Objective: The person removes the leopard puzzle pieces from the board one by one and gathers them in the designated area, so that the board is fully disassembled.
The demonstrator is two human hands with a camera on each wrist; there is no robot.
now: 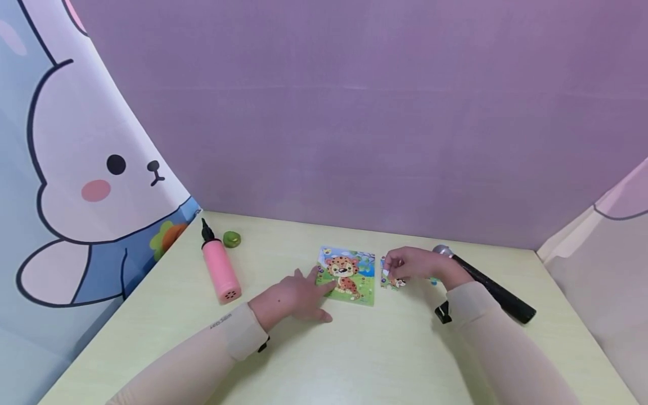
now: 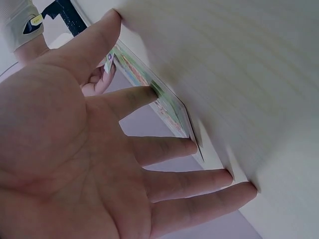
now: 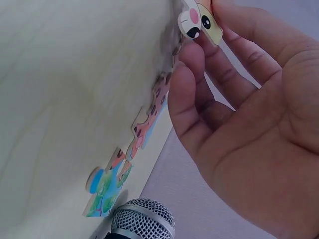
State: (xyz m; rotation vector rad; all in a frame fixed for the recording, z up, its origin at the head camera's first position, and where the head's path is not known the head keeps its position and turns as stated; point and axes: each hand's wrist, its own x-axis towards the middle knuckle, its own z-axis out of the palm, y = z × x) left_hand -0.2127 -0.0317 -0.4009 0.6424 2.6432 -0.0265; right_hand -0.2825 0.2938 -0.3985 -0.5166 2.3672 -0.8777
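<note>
A square picture board (image 1: 361,275) with a cartoon leopard lies on the table. My left hand (image 1: 298,295) has its fingers spread, the index fingertip on the board and the others around its left edge; in the left wrist view its palm (image 2: 84,149) shows, fingers straight. Just right of the board, my right hand (image 1: 417,263) pinches a small puzzle piece (image 2: 109,60) between thumb and fingers. At those fingertips, the right wrist view shows a piece with an eye and nose (image 3: 192,22). Beyond the hand lie loose puzzle pieces (image 3: 107,186), partly hidden from the head view.
A black microphone (image 1: 498,292) with a silver head lies to the right, partly behind the right forearm. On the left are a pink hand pump (image 1: 221,270) with a black nozzle and a small green object (image 1: 232,239). A purple cloth (image 1: 354,124) hangs behind the table.
</note>
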